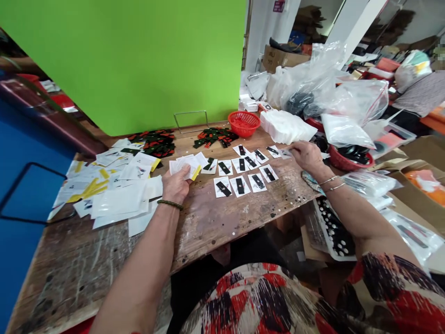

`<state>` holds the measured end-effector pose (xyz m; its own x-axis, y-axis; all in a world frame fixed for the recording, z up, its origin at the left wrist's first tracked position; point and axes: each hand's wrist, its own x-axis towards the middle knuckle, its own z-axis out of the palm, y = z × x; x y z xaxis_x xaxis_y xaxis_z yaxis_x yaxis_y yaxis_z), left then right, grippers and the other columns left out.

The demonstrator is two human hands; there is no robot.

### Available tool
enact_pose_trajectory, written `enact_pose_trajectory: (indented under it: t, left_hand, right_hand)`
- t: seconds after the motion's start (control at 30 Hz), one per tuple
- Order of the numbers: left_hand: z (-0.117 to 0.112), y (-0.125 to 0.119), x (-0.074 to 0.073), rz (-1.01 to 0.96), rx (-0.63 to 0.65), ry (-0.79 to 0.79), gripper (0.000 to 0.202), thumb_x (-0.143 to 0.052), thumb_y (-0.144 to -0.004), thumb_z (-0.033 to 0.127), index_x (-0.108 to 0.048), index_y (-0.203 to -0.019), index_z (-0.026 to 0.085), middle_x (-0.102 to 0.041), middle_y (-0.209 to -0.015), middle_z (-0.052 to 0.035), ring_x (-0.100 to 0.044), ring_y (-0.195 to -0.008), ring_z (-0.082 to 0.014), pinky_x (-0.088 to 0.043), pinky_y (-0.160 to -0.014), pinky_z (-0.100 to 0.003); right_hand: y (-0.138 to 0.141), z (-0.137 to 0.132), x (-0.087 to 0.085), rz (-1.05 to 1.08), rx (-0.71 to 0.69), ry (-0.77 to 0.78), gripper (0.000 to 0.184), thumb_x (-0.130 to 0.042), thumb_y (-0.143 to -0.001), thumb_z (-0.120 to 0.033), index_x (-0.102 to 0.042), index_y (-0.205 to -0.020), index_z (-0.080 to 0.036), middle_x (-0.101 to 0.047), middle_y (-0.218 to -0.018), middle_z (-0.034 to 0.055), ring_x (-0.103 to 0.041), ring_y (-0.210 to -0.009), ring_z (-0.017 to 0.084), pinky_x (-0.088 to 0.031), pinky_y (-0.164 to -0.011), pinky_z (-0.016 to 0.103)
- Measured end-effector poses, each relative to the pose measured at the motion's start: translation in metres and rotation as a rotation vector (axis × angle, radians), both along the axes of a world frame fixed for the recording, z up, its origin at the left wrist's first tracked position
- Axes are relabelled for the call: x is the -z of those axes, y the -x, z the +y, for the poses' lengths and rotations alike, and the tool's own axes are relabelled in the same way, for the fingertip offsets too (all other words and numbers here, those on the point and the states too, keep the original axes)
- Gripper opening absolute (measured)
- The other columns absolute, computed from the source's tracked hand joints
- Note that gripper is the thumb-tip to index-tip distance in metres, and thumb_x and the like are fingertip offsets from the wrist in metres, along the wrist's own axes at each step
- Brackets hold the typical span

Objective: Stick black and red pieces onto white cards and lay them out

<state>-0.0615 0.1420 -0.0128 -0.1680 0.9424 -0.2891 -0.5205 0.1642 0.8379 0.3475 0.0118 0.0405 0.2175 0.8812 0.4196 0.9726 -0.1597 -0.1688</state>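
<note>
My left hand is closed around a fanned stack of white cards with a yellow strip along one edge. Over at the right, my right hand pinches the edge of a small pale card, partly hidden by the fingers, low over the table. Between the hands, white printed cards lie in uneven rows, each with a dark piece on top, such as this black strip. Behind them sits a heap of green, black and orange strips. A second heap of strips lies farther left.
Loose white and yellow papers cover the table's left side. A red basket and a white foam-like stack stand at the back. Plastic bags, another red basket and a bin of black pieces crowd the right.
</note>
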Motion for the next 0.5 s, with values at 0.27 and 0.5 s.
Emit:
enact_pose_trajectory:
  t: [0.27, 0.5]
  left_hand:
    - [-0.001, -0.001, 0.001, 0.029, 0.024, 0.018, 0.025, -0.07, -0.078, -0.004, -0.069, -0.087, 0.019, -0.077, -0.086, 0.0019, -0.074, -0.086, -0.0176, -0.067, -0.079, -0.035]
    - [-0.006, 0.0, -0.003, 0.013, -0.008, 0.037, 0.025, -0.074, -0.073, -0.004, -0.07, -0.088, 0.016, -0.076, -0.084, -0.0011, -0.072, -0.071, -0.0137, -0.066, -0.072, -0.032]
  right_hand:
    - [0.019, -0.04, 0.065, -0.081, -0.208, 0.241, 0.04, -0.04, -0.097, -0.012, -0.072, -0.122, -0.013, -0.07, -0.128, 0.016, -0.061, -0.12, 0.026, -0.047, -0.104, 0.037]
    - [0.004, -0.037, 0.053, -0.076, -0.277, 0.361, 0.049, -0.045, -0.083, -0.001, -0.075, -0.12, -0.012, -0.071, -0.128, 0.0163, -0.067, -0.118, 0.026, -0.049, -0.105, 0.035]
